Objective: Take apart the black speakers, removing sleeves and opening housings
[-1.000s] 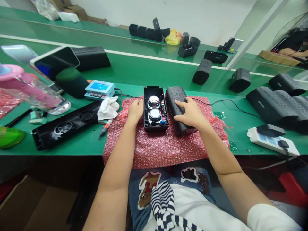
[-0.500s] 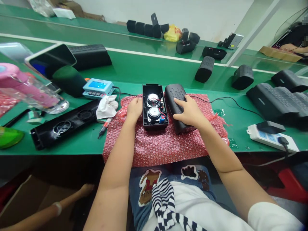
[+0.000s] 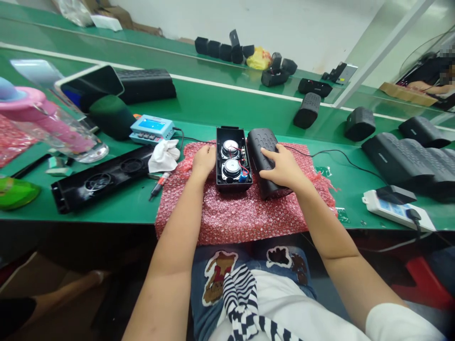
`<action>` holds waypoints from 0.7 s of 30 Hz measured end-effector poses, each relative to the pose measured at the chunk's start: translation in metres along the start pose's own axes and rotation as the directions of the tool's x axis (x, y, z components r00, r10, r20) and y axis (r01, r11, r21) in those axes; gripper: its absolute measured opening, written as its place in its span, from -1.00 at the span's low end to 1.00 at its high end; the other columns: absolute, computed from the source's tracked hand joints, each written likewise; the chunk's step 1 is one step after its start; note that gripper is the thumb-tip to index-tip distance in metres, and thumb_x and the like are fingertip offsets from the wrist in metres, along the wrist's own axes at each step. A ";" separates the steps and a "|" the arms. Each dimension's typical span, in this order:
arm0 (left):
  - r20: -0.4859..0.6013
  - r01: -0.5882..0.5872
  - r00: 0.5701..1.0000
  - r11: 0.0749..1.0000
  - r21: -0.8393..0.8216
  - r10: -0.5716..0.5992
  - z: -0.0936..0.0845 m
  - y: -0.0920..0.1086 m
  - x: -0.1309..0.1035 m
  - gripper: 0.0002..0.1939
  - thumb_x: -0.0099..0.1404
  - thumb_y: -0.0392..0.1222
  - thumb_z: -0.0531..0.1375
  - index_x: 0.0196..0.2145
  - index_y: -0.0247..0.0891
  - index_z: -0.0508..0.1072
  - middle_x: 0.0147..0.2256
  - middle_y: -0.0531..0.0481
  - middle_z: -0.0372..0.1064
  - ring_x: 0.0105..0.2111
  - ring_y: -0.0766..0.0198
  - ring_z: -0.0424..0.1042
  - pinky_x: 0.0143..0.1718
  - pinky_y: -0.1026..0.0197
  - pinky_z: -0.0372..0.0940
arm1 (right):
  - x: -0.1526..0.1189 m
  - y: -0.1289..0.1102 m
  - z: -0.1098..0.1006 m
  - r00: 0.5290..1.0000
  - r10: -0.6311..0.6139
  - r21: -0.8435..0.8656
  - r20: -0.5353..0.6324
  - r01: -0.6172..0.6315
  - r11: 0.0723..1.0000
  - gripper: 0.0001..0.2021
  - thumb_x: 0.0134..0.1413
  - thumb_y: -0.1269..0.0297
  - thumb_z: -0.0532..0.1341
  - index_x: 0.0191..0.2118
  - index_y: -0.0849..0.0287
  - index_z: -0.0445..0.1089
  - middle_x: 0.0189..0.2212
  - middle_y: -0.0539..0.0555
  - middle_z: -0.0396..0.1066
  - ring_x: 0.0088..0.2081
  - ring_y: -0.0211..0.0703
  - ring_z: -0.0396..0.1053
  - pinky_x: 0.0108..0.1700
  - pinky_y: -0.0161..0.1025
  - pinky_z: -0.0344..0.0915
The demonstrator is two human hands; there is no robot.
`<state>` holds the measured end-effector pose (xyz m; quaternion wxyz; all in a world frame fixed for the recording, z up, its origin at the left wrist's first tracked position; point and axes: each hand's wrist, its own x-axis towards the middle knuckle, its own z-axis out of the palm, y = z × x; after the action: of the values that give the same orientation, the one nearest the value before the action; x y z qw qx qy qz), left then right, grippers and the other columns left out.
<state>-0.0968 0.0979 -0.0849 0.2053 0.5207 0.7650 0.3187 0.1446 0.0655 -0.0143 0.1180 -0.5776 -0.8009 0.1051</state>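
An opened black speaker housing [image 3: 233, 185] lies on red bubble wrap [image 3: 241, 222], showing two round silver speaker drivers [image 3: 231, 166], red wires and a blue cylindrical part [image 3: 243, 176]. My left hand [image 3: 204, 162] is at its left wall, fingers curled against the edge; the fingertips are partly hidden. Just to the right lies a black textured speaker shell [image 3: 261, 138], set slightly askew. My right hand [image 3: 283, 166] grips it from the right, with the thumb and forefinger spread across its top and the other fingers partly hidden along its right side.
On the left are a long black panel [image 3: 101, 182], white cloth [image 3: 164, 156], marker-like tube [image 3: 159, 185], blue meter [image 3: 152, 128] and pink-topped bottle [image 3: 64, 125]. A power strip [image 3: 394, 210] and several speakers [image 3: 394, 156] stand right. A cable [image 3: 341, 151] crosses behind; a co-worker's arm [image 3: 67, 291] shows lower left.
The camera view has shifted slightly, moving the bench items a little to the right in the picture. Both hands keep their places on the speaker parts. The co-worker's arm has drawn back leftward.
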 end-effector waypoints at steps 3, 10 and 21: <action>-0.001 -0.008 1.000 1.000 -0.008 0.008 0.000 0.000 -0.001 -0.61 0.38 -0.08 -0.10 -0.27 -0.27 0.48 -0.09 -0.26 0.50 -0.06 -0.01 0.42 -0.02 0.08 0.25 | 0.002 0.004 0.001 1.000 -0.010 0.022 -0.013 0.011 1.000 -0.26 -0.13 0.22 0.34 0.27 0.18 0.30 0.26 0.34 0.09 0.28 0.36 0.09 0.28 0.15 0.09; 0.001 -0.014 1.000 1.000 -0.012 0.014 0.000 -0.001 0.000 -0.59 0.39 -0.07 -0.10 -0.26 -0.28 0.49 -0.07 -0.29 0.50 -0.04 -0.04 0.42 0.00 0.06 0.25 | 0.002 0.003 0.000 1.000 -0.002 0.034 -0.012 0.002 0.999 -0.27 -0.14 0.21 0.33 0.25 0.18 0.32 0.25 0.33 0.11 0.27 0.35 0.11 0.28 0.17 0.09; 0.003 -0.020 1.000 1.000 0.001 0.020 0.001 0.000 0.000 -0.59 0.39 -0.07 -0.11 -0.26 -0.31 0.47 -0.10 -0.30 0.50 -0.07 -0.03 0.43 -0.04 0.06 0.26 | 0.002 0.002 0.001 1.000 0.004 0.028 -0.010 -0.004 1.000 -0.26 -0.12 0.23 0.33 0.27 0.21 0.30 0.25 0.35 0.09 0.26 0.31 0.13 0.30 0.17 0.06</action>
<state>-0.0961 0.0978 -0.0856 0.2032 0.5287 0.7597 0.3196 0.1452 0.0677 -0.0159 0.1299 -0.5780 -0.7976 0.1137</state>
